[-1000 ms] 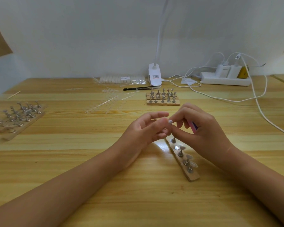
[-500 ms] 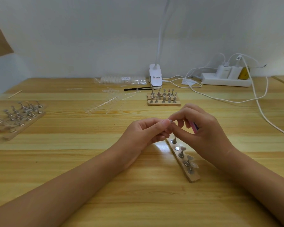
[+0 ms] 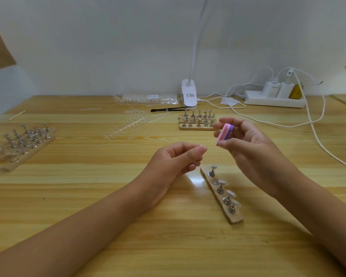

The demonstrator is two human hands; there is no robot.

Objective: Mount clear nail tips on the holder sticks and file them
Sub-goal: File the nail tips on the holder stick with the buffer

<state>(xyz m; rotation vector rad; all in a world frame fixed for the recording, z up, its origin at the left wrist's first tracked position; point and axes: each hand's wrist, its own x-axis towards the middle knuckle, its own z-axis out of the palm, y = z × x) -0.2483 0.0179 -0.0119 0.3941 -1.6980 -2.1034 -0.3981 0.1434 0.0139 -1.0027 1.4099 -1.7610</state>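
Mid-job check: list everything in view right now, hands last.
Near holder strip: one, wood, four metal sticks, centre.
Rear holder strips: stacked, wood, centre back.
Left holder board: one, wood, far left.
Tip sprues: several, clear, centre-left.
Tip bag: one, clear, by wall.
Brush: one, black, before lamp clamp.
Lamp clamp: one, white, back centre.
Power strip: one, white, back right.
Buffer block: one, pink-purple, right hand's grip.
Nail tip: apparently one, pale, left fingertips.
Left hand: pinches nail tip.
Right hand: holds buffer block.
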